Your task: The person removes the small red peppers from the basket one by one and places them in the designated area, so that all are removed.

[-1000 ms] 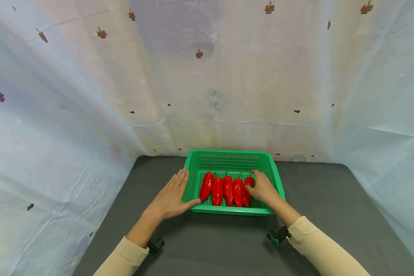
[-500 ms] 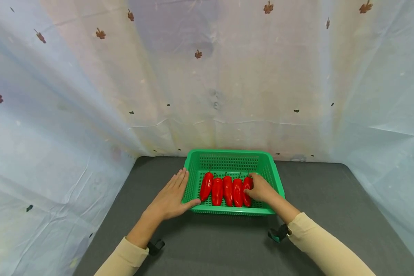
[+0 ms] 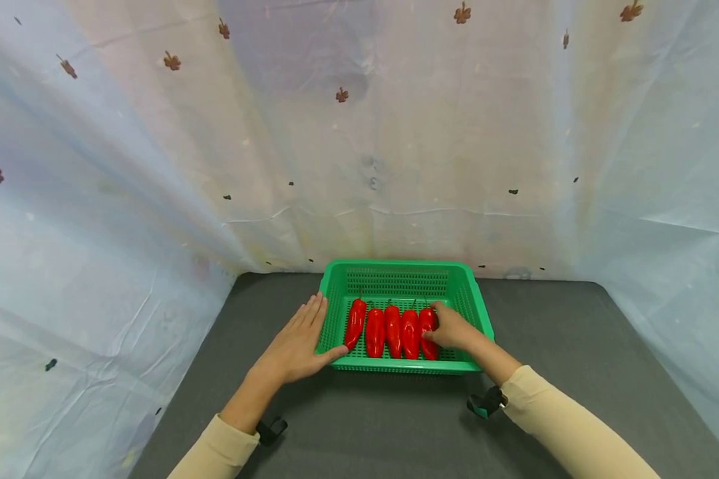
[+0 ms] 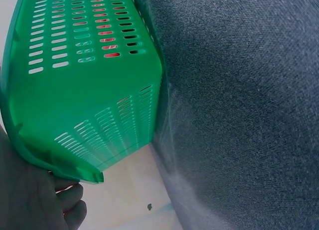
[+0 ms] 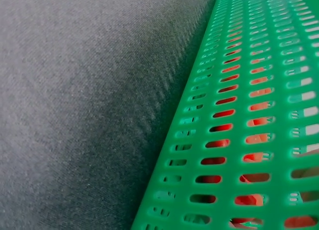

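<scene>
Several glossy red chili peppers with thin stems lie side by side in a green slotted plastic basket [image 3: 395,265]. The leftmost pepper [image 3: 356,322] leans slightly, with a gap to its neighbour. My left hand [image 3: 297,344] rests on the basket's left rim, fingers straight and thumb along the front corner; the left wrist view shows fingertips [image 4: 74,205] by the rim. Reaching over the right side, my right hand [image 3: 453,328] holds the rightmost pepper [image 3: 429,324] between thumb and fingers. In the right wrist view, red shows through the slots of the basket wall [image 5: 234,135].
The basket stands on a dark grey table [image 3: 383,419], near its back edge. Behind and at both sides hangs a pale plastic sheet [image 3: 431,146] with small brown leaf prints. Black straps are on both wrists.
My right hand has shifted slightly left with the rightmost pepper, and the row of peppers has slid a little left in the basket. My left hand has stayed in place.
</scene>
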Motion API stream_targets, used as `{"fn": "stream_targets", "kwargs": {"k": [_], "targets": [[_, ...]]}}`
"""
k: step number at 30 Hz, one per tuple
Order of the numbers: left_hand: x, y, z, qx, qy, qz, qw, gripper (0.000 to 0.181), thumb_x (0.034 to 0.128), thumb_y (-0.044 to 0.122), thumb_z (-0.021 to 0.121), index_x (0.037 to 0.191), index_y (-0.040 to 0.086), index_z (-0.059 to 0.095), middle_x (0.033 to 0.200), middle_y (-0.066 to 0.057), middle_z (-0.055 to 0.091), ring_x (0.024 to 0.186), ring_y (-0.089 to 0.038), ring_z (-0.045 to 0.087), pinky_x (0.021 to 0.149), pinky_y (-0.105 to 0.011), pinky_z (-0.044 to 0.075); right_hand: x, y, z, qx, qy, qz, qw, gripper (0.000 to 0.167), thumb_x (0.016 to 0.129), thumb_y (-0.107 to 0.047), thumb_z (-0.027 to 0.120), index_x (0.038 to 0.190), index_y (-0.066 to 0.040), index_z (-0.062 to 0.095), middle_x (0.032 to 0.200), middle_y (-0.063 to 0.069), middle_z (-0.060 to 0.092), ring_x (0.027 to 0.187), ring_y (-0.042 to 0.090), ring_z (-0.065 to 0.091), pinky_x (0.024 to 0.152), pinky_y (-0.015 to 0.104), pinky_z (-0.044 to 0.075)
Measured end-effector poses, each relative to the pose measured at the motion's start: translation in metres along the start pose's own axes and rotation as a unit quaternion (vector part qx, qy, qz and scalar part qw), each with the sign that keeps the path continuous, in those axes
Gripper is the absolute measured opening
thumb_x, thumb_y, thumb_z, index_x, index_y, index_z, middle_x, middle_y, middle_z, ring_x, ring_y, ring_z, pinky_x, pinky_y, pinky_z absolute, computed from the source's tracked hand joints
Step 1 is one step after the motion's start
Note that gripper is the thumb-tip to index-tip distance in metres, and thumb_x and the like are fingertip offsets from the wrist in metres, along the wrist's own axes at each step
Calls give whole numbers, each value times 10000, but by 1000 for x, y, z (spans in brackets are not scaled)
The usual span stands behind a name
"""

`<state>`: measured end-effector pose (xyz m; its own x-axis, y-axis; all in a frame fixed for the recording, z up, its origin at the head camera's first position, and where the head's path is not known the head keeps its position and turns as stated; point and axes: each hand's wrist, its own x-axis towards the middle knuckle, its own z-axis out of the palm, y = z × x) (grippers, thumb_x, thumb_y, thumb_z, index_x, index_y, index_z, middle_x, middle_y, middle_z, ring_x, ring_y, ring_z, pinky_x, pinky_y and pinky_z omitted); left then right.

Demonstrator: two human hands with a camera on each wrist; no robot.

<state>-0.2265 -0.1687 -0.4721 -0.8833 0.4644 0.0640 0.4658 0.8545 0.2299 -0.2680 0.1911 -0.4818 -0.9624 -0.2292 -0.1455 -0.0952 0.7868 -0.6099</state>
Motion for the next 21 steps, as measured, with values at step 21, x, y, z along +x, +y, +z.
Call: {"fn": "stream_targets", "kwargs": {"k": [21], "targets": [[-1,2,-2,82,49,7,10000,1120,1007,784,473,1708,-7,104,1796,-163,58,1667,-319,78,1347,-492,135,-1,-3,-6,855,574,-816,9913,604,994,-77,762,1524,23,491,1332,276,599,1096,399,641,758,444,622]]}}
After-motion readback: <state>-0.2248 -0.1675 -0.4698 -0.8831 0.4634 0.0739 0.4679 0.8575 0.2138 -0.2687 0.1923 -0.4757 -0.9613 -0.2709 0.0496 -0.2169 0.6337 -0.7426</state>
